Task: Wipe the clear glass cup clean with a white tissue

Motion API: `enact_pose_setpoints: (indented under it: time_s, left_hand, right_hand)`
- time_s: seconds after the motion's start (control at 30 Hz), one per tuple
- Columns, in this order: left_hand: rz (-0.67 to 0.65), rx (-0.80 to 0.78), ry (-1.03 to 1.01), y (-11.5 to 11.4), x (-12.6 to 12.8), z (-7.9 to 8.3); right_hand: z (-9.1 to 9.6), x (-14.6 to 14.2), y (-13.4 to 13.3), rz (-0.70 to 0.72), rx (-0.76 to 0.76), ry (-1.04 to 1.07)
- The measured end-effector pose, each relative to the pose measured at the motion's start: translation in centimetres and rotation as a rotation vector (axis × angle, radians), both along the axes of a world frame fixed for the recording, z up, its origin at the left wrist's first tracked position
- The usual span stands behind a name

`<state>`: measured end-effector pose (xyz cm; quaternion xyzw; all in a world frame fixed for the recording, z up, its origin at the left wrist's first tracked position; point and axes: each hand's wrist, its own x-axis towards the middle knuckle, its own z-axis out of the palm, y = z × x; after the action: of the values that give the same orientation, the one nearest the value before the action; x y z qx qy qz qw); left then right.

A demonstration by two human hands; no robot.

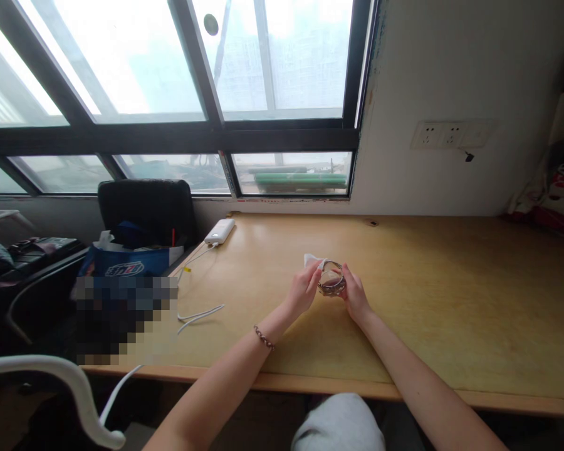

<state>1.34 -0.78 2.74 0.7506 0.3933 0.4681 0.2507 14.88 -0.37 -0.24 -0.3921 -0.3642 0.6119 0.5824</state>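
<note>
A small clear glass cup (331, 280) stands on the wooden desk (427, 300) a little ahead of me. My right hand (355, 294) grips its right side. My left hand (304, 289) pinches a white tissue (311, 260) against the cup's left rim. The glass seems to hold a little dark liquid or residue at the bottom. A beaded bracelet (264, 337) sits on my left wrist.
A white power bank (220, 230) lies at the desk's back left, its white cable (198, 313) trailing toward the front edge. A black chair (143, 210) with a blue bag (126, 266) stands left of the desk. A wall socket (449, 134) is on the right wall.
</note>
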Motion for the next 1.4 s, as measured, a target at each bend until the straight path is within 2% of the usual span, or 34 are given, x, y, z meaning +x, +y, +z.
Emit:
enact_pose_setpoints:
  time_s: [0.23, 0.6, 0.87, 1.13, 1.23, 1.4]
  left_hand:
    - [0.087, -0.019, -0.017, 0.5, -0.1, -0.4]
    - [-0.004, 0.032, 0.061, 0.6, 0.6, -2.3]
    - [0.034, 0.019, 0.155, 0.4, 0.7, -2.8]
    - [0.045, 0.003, 0.117, 0.3, 0.8, -2.3]
    - [0.065, -0.052, 0.070, 0.3, 0.8, -2.0]
    - [0.028, -0.110, 0.049, 0.4, 0.8, -1.9]
  right_hand:
    - [0.5, -0.3, -0.3, 0.044, 0.065, 0.097]
    - [0.9, 0.2, 0.2, -0.048, 0.077, 0.305]
    - [0.8, -0.1, 0.2, -0.059, 0.069, 0.356]
    - [0.7, 0.0, 0.3, -0.079, 0.084, 0.366]
    - [0.9, -0.2, 0.1, -0.088, 0.094, 0.345]
    - [1.0, -0.3, -0.1, -0.076, 0.130, 0.335]
